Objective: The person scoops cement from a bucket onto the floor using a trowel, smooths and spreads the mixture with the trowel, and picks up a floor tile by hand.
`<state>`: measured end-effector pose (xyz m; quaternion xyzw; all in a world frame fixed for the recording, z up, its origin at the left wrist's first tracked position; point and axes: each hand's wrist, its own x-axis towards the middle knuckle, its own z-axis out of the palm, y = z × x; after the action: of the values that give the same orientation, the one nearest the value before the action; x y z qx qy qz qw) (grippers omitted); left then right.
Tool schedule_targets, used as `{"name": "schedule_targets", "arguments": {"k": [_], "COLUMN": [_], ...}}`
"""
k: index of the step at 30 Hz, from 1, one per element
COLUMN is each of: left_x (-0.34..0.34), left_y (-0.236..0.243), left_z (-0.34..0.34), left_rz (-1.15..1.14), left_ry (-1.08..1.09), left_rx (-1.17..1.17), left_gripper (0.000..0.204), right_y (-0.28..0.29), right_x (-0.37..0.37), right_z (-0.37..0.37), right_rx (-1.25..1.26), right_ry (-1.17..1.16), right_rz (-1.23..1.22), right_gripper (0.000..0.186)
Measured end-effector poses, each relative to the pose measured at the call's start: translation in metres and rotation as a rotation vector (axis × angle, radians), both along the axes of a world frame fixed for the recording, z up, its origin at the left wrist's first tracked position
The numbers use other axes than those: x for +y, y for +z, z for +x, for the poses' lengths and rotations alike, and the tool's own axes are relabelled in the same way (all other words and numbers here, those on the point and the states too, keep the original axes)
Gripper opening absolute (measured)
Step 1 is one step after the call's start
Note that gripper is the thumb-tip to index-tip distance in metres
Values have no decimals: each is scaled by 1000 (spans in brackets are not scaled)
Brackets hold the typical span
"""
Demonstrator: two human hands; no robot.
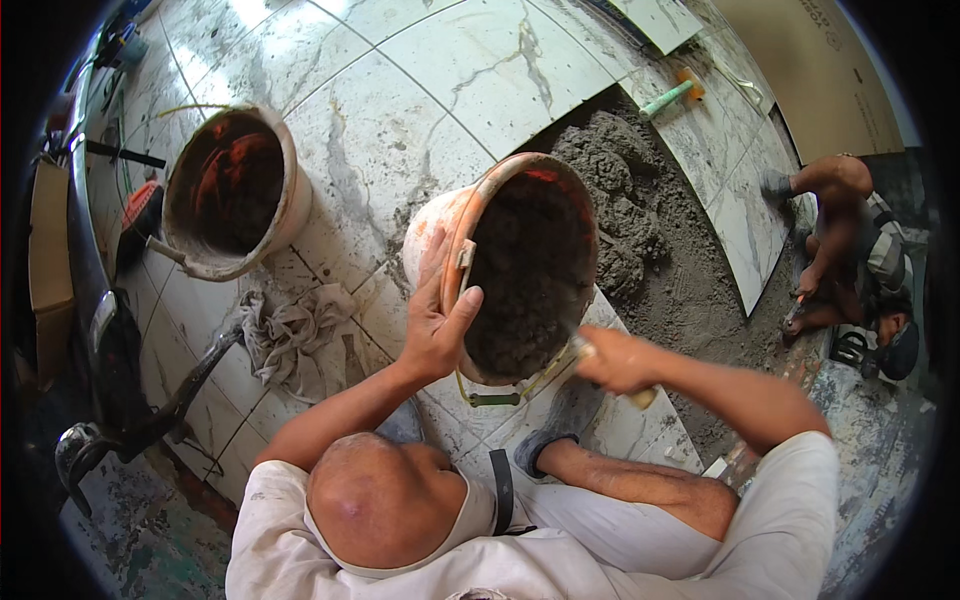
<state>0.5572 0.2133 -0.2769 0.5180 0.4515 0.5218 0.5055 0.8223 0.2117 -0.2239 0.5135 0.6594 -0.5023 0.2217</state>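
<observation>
A tilted bucket (432, 222) of dark grey mortar (525, 280) stands on the tiles in front of me, its mouth turned to the right. Against its left side and rim rests my left hand (440, 305), holding it, with the thumb at the rim. My right hand (620, 362) is closed round the wooden handle of a trowel (643, 399) at the bucket's near right rim. The blade cannot be made out against the mortar. A green-gripped bail handle (495, 399) hangs on the bucket's near side.
A second bucket (293, 190) stands at left, near a crumpled rag (296, 335). Mortar is heaped on the bed (625, 210) beside laid tiles (400, 115). A green-handled mallet (668, 98) lies beyond. Another person (850, 235) crouches at right. A curved metal frame (115, 370) borders the left.
</observation>
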Motion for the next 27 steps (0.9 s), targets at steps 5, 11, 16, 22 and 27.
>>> {"name": "schedule_targets", "arguments": {"k": [5, 11, 16, 22, 27], "left_x": [-4, 3, 3, 5, 7], "left_y": [-11, -6, -20, -47, -43], "left_z": [-16, -23, -33, -70, -78], "left_rz": [-92, -237, -260, -383, -331], "left_ry": [11, 60, 134, 190, 165], "left_rx": [-51, -195, -265, -229, -217], "left_gripper": [52, 60, 50, 33, 39], "right_y": [7, 6, 5, 21, 67], "right_x": [-24, -17, 3, 23, 35], "right_z": [-63, -79, -53, -5, 88], "right_rx": [271, 473, 497, 576, 522], "right_ry": [-598, -727, -551, -618, -632], "right_rz": [-532, -558, -457, -537, -395], "right_gripper": [37, 24, 29, 42, 36]}}
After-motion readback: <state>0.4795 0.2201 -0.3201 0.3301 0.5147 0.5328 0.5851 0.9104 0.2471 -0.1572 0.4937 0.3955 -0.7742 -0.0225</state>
